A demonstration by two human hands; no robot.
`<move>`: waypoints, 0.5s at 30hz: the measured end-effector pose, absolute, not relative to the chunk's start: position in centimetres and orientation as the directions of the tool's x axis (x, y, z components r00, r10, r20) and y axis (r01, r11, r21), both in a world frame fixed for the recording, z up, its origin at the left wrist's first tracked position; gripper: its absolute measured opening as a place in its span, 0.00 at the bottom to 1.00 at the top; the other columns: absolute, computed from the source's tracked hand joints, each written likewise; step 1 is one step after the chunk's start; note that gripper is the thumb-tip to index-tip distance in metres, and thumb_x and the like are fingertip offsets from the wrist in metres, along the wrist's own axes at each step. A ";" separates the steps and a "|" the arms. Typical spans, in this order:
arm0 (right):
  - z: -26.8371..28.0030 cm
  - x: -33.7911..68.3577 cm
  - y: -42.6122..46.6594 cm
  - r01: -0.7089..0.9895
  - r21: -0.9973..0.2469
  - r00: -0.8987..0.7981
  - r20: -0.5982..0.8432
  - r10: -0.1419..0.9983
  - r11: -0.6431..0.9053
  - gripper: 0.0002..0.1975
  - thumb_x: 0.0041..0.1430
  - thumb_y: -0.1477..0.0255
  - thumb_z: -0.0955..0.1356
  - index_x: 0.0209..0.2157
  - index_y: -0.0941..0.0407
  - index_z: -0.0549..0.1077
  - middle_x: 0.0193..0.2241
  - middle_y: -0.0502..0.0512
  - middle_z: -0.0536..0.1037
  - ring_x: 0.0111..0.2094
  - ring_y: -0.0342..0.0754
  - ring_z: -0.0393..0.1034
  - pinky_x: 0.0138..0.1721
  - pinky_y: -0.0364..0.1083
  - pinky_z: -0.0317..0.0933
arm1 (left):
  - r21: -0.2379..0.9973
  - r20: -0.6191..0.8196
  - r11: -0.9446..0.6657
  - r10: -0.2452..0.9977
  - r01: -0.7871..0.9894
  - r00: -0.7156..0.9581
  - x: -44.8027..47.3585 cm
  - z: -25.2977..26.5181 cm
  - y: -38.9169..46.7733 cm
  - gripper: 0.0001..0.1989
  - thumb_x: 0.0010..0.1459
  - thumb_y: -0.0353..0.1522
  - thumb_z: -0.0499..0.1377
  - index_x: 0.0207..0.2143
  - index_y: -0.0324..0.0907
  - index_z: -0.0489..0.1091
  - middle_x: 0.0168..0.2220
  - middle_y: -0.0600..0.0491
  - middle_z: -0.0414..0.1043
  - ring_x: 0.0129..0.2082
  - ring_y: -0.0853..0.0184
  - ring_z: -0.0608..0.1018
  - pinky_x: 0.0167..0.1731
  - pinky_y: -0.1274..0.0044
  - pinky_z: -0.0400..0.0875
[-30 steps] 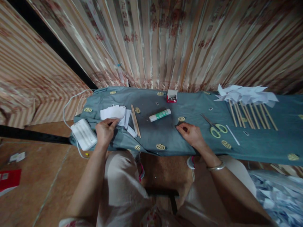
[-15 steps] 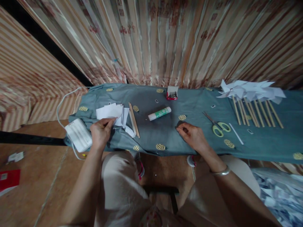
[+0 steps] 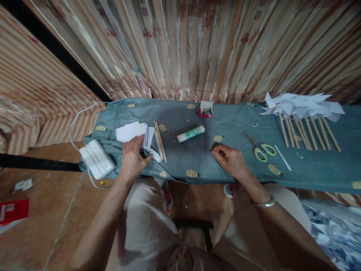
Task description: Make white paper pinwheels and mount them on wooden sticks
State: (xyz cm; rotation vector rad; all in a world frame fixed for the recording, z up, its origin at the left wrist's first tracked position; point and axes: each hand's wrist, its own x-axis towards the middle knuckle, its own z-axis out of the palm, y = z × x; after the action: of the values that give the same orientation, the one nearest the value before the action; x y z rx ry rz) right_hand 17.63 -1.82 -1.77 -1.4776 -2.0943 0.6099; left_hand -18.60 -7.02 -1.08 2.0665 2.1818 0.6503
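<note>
Across a long, narrow table runs a grey-green cloth [image 3: 201, 160] printed with yellow pineapples, creased towards its near edge. Taking the green-and-white glue stick [image 3: 190, 134] as the clock's centre, a stack of white papers [image 3: 131, 131] lies at nine, with two thin wooden sticks [image 3: 160, 142] just beside it. The left hand [image 3: 132, 157], between eight and nine, rests its fingers on the papers, thumb spread well apart from them. At four, the right hand [image 3: 229, 162] sits low by the cloth, thumb and forefinger tips together; whether something tiny is between them I cannot tell. A small open red box [image 3: 205, 110] stands at one, green-handled scissors [image 3: 259, 147] lie open at three, and white paper pinwheels [image 3: 306, 106] on sticks are heaped between two and three. Between eight and nine, at the table's end, sits a white corded device [image 3: 97, 159]. Striped, flowered curtains [image 3: 180, 56] fill twelve o'clock, a dark pole [image 3: 56, 52] slants at ten, and a red packet [image 3: 14, 211] lies on the brown floor [image 3: 47, 207] at eight.
</note>
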 end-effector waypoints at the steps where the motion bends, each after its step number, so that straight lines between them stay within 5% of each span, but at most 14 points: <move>1: -1.8 17.6 -1.8 0.720 -0.621 -0.286 0.139 0.948 0.309 0.09 0.60 0.67 0.65 0.30 0.54 0.75 0.24 0.52 0.77 0.24 0.46 0.70 0.29 0.43 0.58 | 0.340 0.227 0.010 0.970 0.940 -0.092 -18.6 -1.2 -7.1 0.40 0.48 0.36 0.67 0.63 0.36 0.59 0.62 0.34 0.64 0.63 0.45 0.66 0.63 0.51 0.56; 15: -1.8 17.7 -1.8 0.729 -0.612 -0.282 0.141 0.949 0.307 0.09 0.60 0.67 0.65 0.30 0.54 0.75 0.24 0.51 0.77 0.24 0.46 0.71 0.30 0.43 0.59 | 0.429 0.299 -0.032 0.948 0.903 -0.109 -19.8 -1.6 -6.7 0.42 0.44 0.32 0.69 0.62 0.38 0.60 0.60 0.38 0.67 0.61 0.48 0.69 0.61 0.58 0.63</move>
State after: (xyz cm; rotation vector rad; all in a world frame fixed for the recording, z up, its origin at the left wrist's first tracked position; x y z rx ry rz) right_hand 17.73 -1.83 -1.80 -1.4855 -2.0960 0.6030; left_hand -19.84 -6.71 -1.55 2.0381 2.1250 0.8211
